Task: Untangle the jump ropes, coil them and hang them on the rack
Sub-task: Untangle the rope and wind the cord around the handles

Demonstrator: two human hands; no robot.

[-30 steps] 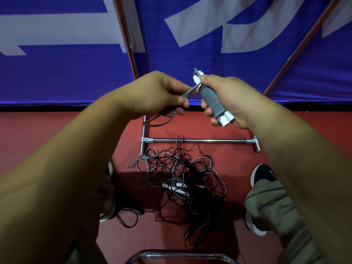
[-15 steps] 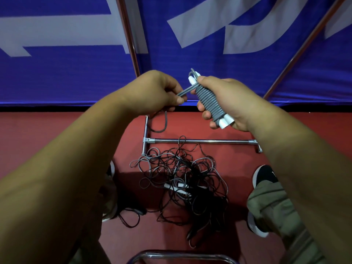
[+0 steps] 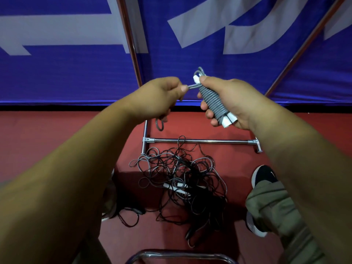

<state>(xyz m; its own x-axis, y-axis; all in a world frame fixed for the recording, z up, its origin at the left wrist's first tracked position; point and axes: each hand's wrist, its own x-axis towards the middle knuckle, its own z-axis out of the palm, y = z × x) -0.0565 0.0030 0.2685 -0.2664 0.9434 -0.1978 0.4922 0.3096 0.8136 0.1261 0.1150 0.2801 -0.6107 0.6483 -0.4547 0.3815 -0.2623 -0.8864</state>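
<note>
My right hand (image 3: 228, 100) grips a grey jump rope (image 3: 212, 100) wound tightly round its two white handles, held up before the blue banner. My left hand (image 3: 160, 98) pinches the free end of that grey cord just left of the bundle; a short loop hangs below its fingers. A tangled pile of black and grey ropes (image 3: 181, 180) with white handles in it lies on the red floor below. The chrome rack (image 3: 200, 141) shows its base bar behind the pile and two slanting uprights against the banner.
A blue banner with white lettering (image 3: 76, 73) closes the back. My shoes stand either side of the pile, the right one (image 3: 262, 176) black. A curved chrome bar (image 3: 181, 255) crosses the bottom edge.
My left hand has wound the cord further, so the hanging loop below it is shorter. Both hands stay at about the same height.
</note>
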